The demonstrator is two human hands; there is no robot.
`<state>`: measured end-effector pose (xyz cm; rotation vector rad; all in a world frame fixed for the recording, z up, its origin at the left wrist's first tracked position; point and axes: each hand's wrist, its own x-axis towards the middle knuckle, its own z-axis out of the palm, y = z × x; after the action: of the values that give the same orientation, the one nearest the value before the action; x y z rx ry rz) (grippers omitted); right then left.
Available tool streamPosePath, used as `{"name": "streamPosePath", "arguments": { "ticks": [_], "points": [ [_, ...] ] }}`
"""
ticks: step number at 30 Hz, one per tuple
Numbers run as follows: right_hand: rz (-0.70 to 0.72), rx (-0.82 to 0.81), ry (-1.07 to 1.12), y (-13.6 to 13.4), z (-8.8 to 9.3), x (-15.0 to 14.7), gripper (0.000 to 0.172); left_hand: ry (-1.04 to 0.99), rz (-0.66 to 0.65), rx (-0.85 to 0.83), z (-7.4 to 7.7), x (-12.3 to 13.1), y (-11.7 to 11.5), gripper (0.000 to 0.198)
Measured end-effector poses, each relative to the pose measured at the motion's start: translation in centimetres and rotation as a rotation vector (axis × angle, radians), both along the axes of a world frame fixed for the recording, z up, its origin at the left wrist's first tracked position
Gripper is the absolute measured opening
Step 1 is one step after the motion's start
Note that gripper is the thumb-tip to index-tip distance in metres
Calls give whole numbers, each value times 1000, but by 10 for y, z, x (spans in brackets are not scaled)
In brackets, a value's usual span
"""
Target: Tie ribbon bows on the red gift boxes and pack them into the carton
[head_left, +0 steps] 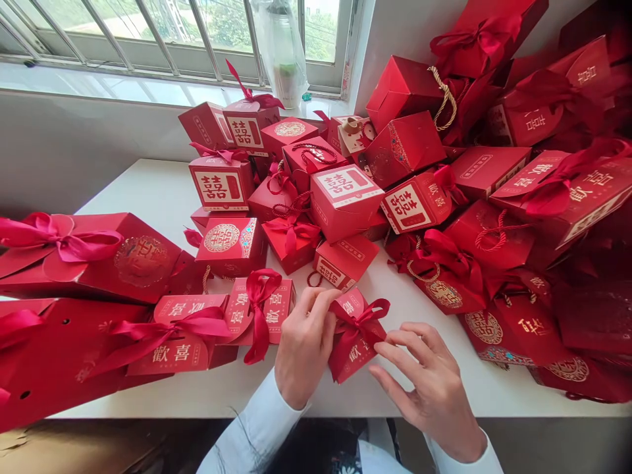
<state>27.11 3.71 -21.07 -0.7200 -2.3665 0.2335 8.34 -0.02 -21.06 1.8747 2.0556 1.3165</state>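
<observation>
The fingers (320,300) of the left hand (302,349) are closed narrow, pinching the top edge of a small red paper gift box (354,350) where a glossy red satin bow (359,317) is tied. The fingers (397,340) of the right hand (427,395) are spread apart, their tips just beside the box's right edge. The box sits on a white counter (143,191), between the hands.

Just to the left lies a red gift box with a looped crimson ribbon (259,309), and beyond it a long red box with a pink ribbon (172,336). A large red gift bag with a pink satin bow (101,260) lies further left. Ahead and to the right, a heap of red boxes printed with gold and white double-happiness characters (345,201) covers the counter, some with twisted cord handles. White shirt sleeves (251,428) show at both wrists. Behind stands a barred window (172,33), a clear plastic bag (281,49) on its sill.
</observation>
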Motion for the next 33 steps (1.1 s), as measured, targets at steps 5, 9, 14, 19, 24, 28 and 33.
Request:
{"name": "streamPosePath", "arguments": {
  "ticks": [5, 9, 14, 19, 24, 28, 33],
  "points": [
    [-116, -37, 135, -1, 9, -22, 21, -57, 34, 23, -1, -1, -1, 28],
    [-197, -168, 117, 3, 11, -42, 18, -77, 40, 73, -4, 1, 0, 25],
    [-167, -280, 138, 5, 9, -47, 11, -125, 33, 86, -8, 4, 2, 25],
    [-166, -318, 174, 3, 3, -47, 13, -158, 45, 96, -9, 5, 3, 26],
    [-172, -294, 160, 2, -3, -47, 10, -198, 3, -7, -3, -1, 2, 26],
    [-142, -262, 127, 1, -4, -46, 14, -219, -75, -112, 6, -6, -5, 29],
    [-173, -261, 160, 0, -4, -48, 13, -89, 56, -53, 12, -5, -25, 25]
  ]
}}
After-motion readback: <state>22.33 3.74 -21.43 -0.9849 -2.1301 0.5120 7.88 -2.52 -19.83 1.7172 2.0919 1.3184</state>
